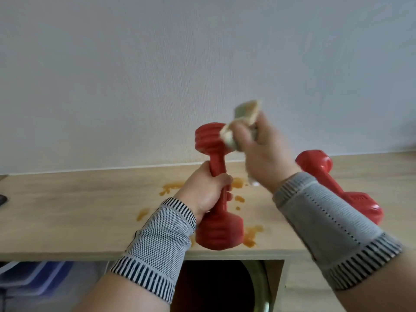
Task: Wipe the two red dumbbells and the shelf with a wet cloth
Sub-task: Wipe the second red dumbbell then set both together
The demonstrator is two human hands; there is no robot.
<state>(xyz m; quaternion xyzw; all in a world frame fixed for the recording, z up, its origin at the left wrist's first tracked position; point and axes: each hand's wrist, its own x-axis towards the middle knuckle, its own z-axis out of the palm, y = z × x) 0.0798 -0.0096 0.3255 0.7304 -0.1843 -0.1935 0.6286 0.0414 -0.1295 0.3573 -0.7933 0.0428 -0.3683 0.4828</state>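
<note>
My left hand (206, 188) grips the handle of a red dumbbell (217, 228) and holds it upright above the wooden shelf (74, 210). My right hand (263, 152) holds a crumpled beige cloth (245, 119) against the dumbbell's upper head. The second red dumbbell (315, 163) lies on the shelf to the right, partly hidden behind my right wrist. Orange stains (173, 186) are spread over the shelf around the held dumbbell.
A pale wall rises behind the shelf. Below the shelf's front edge, a dark opening with a metal rim (258, 280) shows at the middle. Blue plastic bins (33, 280) sit at the lower left. A dark object (2, 200) lies at the shelf's far left edge.
</note>
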